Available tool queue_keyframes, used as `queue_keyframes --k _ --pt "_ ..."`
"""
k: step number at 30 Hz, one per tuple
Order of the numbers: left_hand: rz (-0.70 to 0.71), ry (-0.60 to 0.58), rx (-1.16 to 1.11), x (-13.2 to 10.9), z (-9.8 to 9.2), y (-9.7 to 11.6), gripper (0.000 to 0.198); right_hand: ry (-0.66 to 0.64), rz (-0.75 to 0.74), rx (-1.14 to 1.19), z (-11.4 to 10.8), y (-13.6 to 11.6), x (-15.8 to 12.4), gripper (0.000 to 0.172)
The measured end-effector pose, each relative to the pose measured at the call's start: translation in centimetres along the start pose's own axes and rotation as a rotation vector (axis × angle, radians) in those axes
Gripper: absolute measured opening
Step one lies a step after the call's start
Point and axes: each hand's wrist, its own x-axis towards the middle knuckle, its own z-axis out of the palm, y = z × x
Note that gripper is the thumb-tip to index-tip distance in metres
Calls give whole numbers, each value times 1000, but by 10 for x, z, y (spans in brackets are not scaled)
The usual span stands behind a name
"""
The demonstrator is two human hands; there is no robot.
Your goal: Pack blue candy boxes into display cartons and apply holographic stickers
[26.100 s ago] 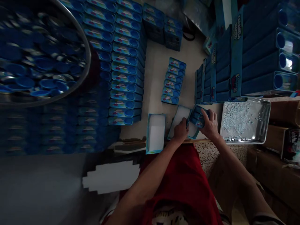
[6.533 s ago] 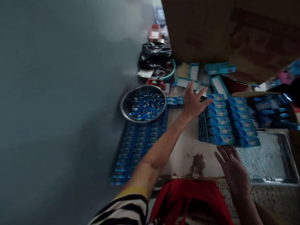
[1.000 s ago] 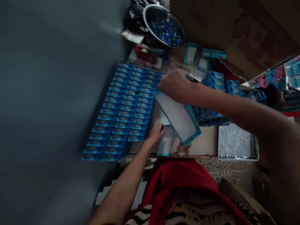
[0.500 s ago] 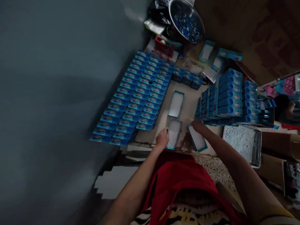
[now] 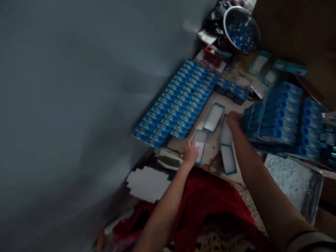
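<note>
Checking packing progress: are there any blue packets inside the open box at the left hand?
No, the open box beside the left hand shows only its bare white inside.

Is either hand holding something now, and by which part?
The left hand touches the near edge of a shallow open blue-rimmed cardboard box; the right hand touches the far end of a second such box. Whether either grips cannot be told.

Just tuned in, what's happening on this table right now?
A person's left hand rests on the near end of an open white-lined tray. The right hand is close by the stacked blue boxes, with another open tray beside it. Rows of small blue packs lie to the left.
</note>
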Motion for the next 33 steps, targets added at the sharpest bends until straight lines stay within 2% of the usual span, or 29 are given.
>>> queue_keyframes --k 3,5,7,9,10,11,13,14,16,18,22,26,29,33 --pt "94 53 -57 -22 -1 -6 42 66 115 24 13 3 14 58" --pt "124 142 -88 -34 -8 -19 37 212 59 115 29 -7 3 62" --pt "108 276 -117 -39 -22 -41 32 320 -181 284 52 -29 -26 59" --pt "75 401 -140 -35 -44 -71 29 306 -492 422 79 -63 -65 56" --pt "64 449 -149 -29 -56 -87 28 284 -599 444 93 -83 -85 63" --pt "61 483 -155 -22 -68 -104 28 285 -643 430 106 -103 -102 76" --pt "85 526 -159 -5 -91 -134 27 309 -615 352 128 -143 -126 100" --pt "104 542 -161 3 -101 -145 26 322 -579 309 137 -160 -131 106" --pt "144 561 -174 18 -114 -159 26 333 -523 246 150 -186 -133 107" --pt "199 541 -212 31 -119 -161 27 348 -496 213 159 -200 -128 100" --pt "335 440 -278 53 -115 -144 26 384 -492 169 169 -205 -127 83" --pt "353 426 -274 61 -112 -137 26 346 -486 131 161 -208 -135 73" --pt "326 414 -282 53 -113 -147 25 272 -434 114 143 -217 -135 82" --pt "281 382 -294 26 -110 -165 26 209 -410 90 125 -232 -128 96"
